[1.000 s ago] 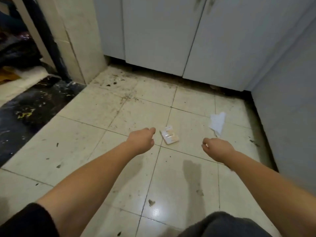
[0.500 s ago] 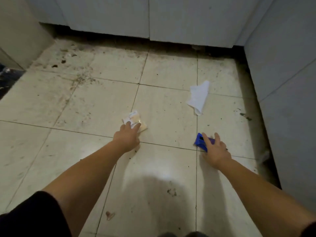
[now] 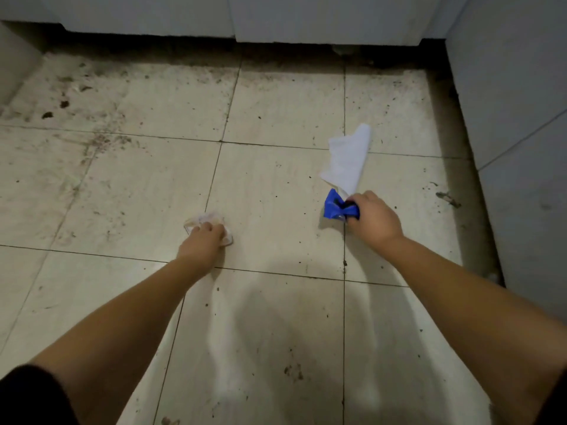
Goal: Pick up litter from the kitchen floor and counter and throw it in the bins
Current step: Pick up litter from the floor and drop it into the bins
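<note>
Head view: left hand [image 3: 204,242] curled down on a pale wrapper [image 3: 206,220] flat on the tile floor [image 3: 276,240], right hand [image 3: 372,217] clenched around a blue wrapper [image 3: 336,207] beside a white tissue [image 3: 348,159]; the flat wrapper may slip during lifting.

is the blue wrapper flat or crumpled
Crumpled: the blue wrapper is bunched and creased in the right hand's closed fingers, beside the white tissue.

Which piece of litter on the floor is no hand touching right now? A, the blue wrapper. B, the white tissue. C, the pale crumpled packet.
B: the white tissue lies free, while the right hand grips the blue wrapper and the left hand covers the pale packet.
</note>
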Motion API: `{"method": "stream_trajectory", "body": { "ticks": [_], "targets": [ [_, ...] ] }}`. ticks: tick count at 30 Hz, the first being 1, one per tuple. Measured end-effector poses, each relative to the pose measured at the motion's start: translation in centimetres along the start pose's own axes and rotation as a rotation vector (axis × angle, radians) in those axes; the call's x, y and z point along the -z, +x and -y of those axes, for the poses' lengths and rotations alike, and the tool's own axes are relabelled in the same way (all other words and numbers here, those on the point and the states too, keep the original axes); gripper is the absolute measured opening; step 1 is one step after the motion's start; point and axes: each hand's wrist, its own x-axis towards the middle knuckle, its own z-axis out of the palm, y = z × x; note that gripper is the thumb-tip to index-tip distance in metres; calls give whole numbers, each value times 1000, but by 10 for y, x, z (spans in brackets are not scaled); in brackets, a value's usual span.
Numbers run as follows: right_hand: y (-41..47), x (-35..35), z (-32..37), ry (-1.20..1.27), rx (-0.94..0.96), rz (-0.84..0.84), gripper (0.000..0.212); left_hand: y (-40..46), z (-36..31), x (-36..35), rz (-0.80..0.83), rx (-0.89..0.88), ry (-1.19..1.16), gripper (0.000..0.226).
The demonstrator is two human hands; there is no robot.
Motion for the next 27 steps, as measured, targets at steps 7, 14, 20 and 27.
{"method": "stream_trajectory", "body": {
  "ticks": [7, 14, 20, 27],
  "targets": [
    [74, -10, 30, 58, -146, 173, 25, -19, -3, -18, 39, -32, -46, 27],
    [82, -26, 28, -72, -170, 137, 25, -35, -5, -24, 79, -76, -36, 22],
    [64, -15, 32, -84, -173, 120, 26, -61, 15, -29, 156, -108, -86, 33],
    [17, 9, 158, 214, -42, 136, 45, -103, 53, 23, -121, -11, -402, 7]
  ]
}}
